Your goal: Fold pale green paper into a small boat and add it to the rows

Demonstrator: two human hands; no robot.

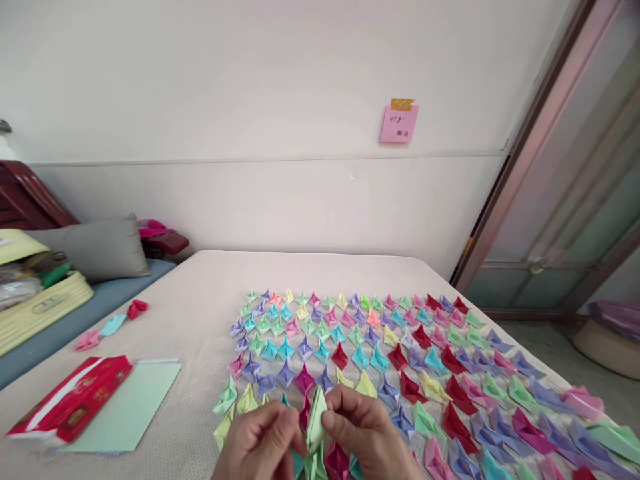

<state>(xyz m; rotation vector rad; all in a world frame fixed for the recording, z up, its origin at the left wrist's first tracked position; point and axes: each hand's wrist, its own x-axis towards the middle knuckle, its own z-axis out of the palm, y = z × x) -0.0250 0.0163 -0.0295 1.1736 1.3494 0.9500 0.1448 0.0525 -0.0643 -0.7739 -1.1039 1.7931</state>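
Note:
Near the bottom middle, a light-green folded paper (316, 421) stands upright between my hands. It is narrow and pointed at the top. My right hand (369, 432) pinches its right side between thumb and fingers. My left hand (266, 441) is closed at its left side, fingertips curled together against the lower edge; how much paper they grip is partly hidden. Below and around both hands lie rows of small folded paper boats in many colours, such as a dark red one (339, 356) and a blue one (285, 375). Some are covered by my hands.
On the left of the cloth-covered table (200, 300) lie a red tissue pack (75, 397) and light-green paper sheets (133, 407). Three crumpled-looking paper pieces, one of them blue (113, 325), lie behind. A pink note (399, 124) is taped to the wall.

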